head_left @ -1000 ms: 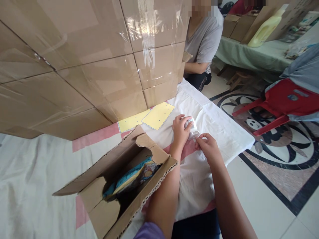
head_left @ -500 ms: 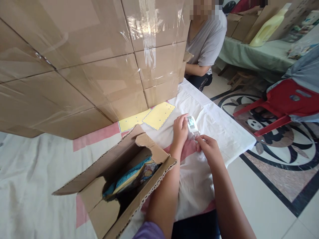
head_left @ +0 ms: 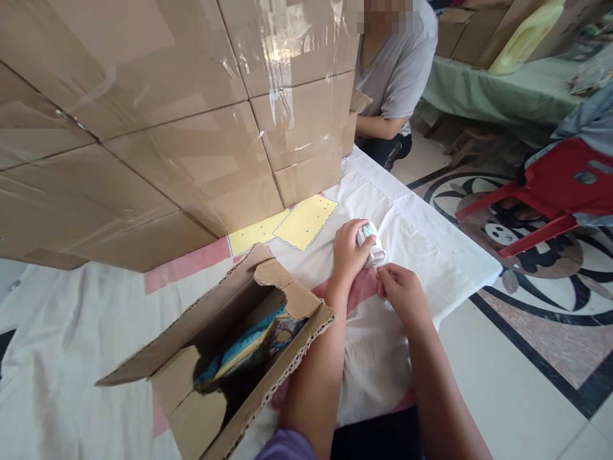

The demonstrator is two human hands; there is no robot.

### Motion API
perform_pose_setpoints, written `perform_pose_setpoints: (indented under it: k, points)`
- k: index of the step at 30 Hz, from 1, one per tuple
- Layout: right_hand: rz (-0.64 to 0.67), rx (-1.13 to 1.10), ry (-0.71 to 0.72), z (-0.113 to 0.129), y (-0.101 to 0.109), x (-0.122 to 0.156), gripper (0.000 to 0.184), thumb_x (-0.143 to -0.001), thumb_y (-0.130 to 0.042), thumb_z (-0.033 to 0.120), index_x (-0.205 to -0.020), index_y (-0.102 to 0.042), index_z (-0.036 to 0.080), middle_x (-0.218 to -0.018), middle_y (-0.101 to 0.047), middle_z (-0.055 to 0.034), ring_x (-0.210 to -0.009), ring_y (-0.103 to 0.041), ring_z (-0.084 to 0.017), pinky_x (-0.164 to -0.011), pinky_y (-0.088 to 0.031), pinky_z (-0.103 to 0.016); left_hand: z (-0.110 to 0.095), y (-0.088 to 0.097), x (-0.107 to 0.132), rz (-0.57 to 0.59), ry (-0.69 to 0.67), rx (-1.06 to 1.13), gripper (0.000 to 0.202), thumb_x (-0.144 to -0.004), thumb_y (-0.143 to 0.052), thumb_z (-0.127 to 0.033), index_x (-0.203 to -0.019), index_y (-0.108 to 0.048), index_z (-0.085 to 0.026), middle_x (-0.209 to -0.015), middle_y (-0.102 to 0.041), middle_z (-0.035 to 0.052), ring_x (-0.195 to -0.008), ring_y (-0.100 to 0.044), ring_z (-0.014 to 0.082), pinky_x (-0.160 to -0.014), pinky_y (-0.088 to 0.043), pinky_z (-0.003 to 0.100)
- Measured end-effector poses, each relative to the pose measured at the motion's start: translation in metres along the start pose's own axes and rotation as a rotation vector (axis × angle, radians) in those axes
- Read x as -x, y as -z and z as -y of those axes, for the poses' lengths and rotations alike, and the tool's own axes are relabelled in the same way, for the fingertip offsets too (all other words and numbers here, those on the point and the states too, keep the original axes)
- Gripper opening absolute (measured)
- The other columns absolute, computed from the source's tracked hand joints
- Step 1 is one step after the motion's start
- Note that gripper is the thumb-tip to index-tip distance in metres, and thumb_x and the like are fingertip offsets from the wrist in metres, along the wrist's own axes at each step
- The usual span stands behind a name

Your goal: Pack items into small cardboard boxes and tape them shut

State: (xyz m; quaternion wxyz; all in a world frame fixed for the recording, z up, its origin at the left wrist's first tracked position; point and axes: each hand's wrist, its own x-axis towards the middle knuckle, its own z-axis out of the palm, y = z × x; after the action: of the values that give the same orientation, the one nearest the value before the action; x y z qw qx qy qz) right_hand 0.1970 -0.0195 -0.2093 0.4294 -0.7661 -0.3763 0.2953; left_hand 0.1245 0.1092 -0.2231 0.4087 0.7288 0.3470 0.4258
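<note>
My left hand (head_left: 352, 248) is closed around a white tape dispenser (head_left: 377, 252) resting on the cloth, its thumb over the top. Just below the dispenser's front end, my right hand (head_left: 402, 287) pinches what looks like a strip of clear tape; the strip itself barely shows. Left of my forearms stands an open cardboard box (head_left: 191, 409) with its flaps up. Inside it lie flat packets (head_left: 249, 342), blue, yellow and dark, partly hidden by the box walls.
A tall stack of taped cartons (head_left: 182, 153) fills the back left. Two yellow sheets (head_left: 306, 220) lie at its foot on the white cloth (head_left: 431, 255). Past the table edge are a crouching person (head_left: 400, 83), a red chair (head_left: 565, 185) and a yellow bottle (head_left: 524, 41).
My left thumb has moved further over the tape dispenser. My right fingertips have drawn slightly down and away from its front end. The view has shifted a little.
</note>
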Motion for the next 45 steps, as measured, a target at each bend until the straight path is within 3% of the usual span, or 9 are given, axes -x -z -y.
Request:
perform_pose_setpoints:
  k: [4,12,17,23,29,34,39,42,45]
  points:
    - [-0.021,0.083,0.016,-0.002,-0.006,0.020,0.040,-0.095,-0.051,0.038,-0.059,-0.049,0.020,-0.051,-0.053,0.0027,-0.047,-0.043,-0.011,-0.053,-0.031,-0.027,0.000,0.000,-0.001,0.001,-0.003,-0.010,0.030,-0.090,-0.065,-0.021,-0.120,-0.062,-0.025,-0.130,-0.063,0.0035,-0.123,-0.054,0.0221,-0.109,-0.039,0.036]
    - [-0.010,-0.267,0.071,0.001,0.000,0.032,0.025,-0.097,-0.052,0.041,-0.088,-0.059,0.019,-0.058,-0.056,0.0029,-0.058,-0.050,-0.013,-0.059,-0.038,-0.026,0.006,-0.004,-0.001,-0.105,0.088,0.176,0.027,-0.094,-0.060,-0.030,-0.121,-0.062,-0.024,-0.127,-0.062,0.0069,-0.121,-0.056,0.0223,-0.106,-0.043,0.037]
    - [0.105,-0.415,0.151,0.018,0.007,0.052,0.017,-0.097,-0.053,0.035,-0.103,-0.056,0.019,-0.061,-0.054,0.0043,-0.056,-0.048,-0.012,-0.058,-0.037,-0.026,-0.028,0.008,0.011,-0.212,0.054,0.402,0.019,-0.098,-0.050,-0.029,-0.113,-0.061,-0.024,-0.121,-0.063,0.0063,-0.119,-0.057,0.0192,-0.103,-0.044,0.033]
    - [0.193,-0.304,0.247,0.032,0.021,0.096,0.021,-0.101,-0.047,0.034,-0.115,-0.055,0.020,-0.067,-0.047,0.0038,-0.063,-0.046,-0.013,-0.059,-0.036,-0.027,-0.086,0.045,0.092,-0.058,0.056,0.442,0.024,-0.101,-0.047,-0.037,-0.100,-0.064,-0.021,-0.090,-0.063,0.0027,-0.085,-0.059,0.0166,-0.081,-0.047,0.030]
    - [0.328,-0.182,0.332,0.042,0.012,0.147,0.036,-0.104,-0.041,0.033,-0.139,-0.039,0.025,-0.082,-0.062,0.0002,-0.074,-0.056,-0.016,-0.070,-0.046,-0.028,-0.098,0.096,0.182,0.122,0.092,0.199,0.015,-0.089,-0.064,-0.031,-0.101,-0.067,-0.021,-0.079,-0.057,-0.0010,-0.073,-0.051,0.0148,-0.068,-0.041,0.027]
    - [0.463,-0.123,0.394,0.053,-0.013,0.174,0.043,-0.104,-0.038,0.030,-0.146,-0.030,0.027,-0.087,-0.066,-0.0004,-0.076,-0.059,-0.017,-0.074,-0.048,-0.029,-0.105,0.136,0.218,0.062,0.131,0.136,0.012,-0.092,-0.061,-0.025,-0.092,-0.072,-0.020,-0.084,-0.064,0.0022,-0.077,-0.057,0.0156,-0.068,-0.042,0.027]
    - [0.545,-0.099,0.403,0.067,-0.030,0.186,0.037,-0.104,-0.040,0.030,-0.141,-0.036,0.023,-0.082,-0.066,0.0007,-0.073,-0.059,-0.016,-0.070,-0.044,-0.027,-0.111,0.163,0.233,-0.076,0.061,0.093,0.015,-0.093,-0.061,-0.022,-0.082,-0.071,-0.019,-0.076,-0.060,0.0006,-0.069,-0.054,0.0130,-0.063,-0.040,0.026]
    - [0.586,-0.117,0.383,0.077,-0.033,0.190,0.021,-0.105,-0.043,0.036,-0.103,-0.056,0.020,-0.068,-0.059,0.0026,-0.062,-0.053,-0.014,-0.063,-0.040,-0.025,-0.124,0.187,0.234,-0.285,-0.030,0.009,0.015,-0.093,-0.062,-0.019,-0.080,-0.069,-0.020,-0.071,-0.057,-0.0014,-0.064,-0.050,0.0117,-0.059,-0.038,0.025]
    - [0.666,-0.101,0.385,0.090,-0.032,0.193,0.040,-0.105,-0.042,0.039,-0.073,-0.052,0.019,-0.064,-0.055,0.0017,-0.060,-0.049,-0.012,-0.061,-0.037,-0.025,-0.145,0.215,0.231,-0.363,-0.073,-0.065,0.011,-0.091,-0.065,-0.017,-0.082,-0.070,-0.022,-0.069,-0.056,-0.0028,-0.061,-0.049,0.0112,-0.056,-0.037,0.025]
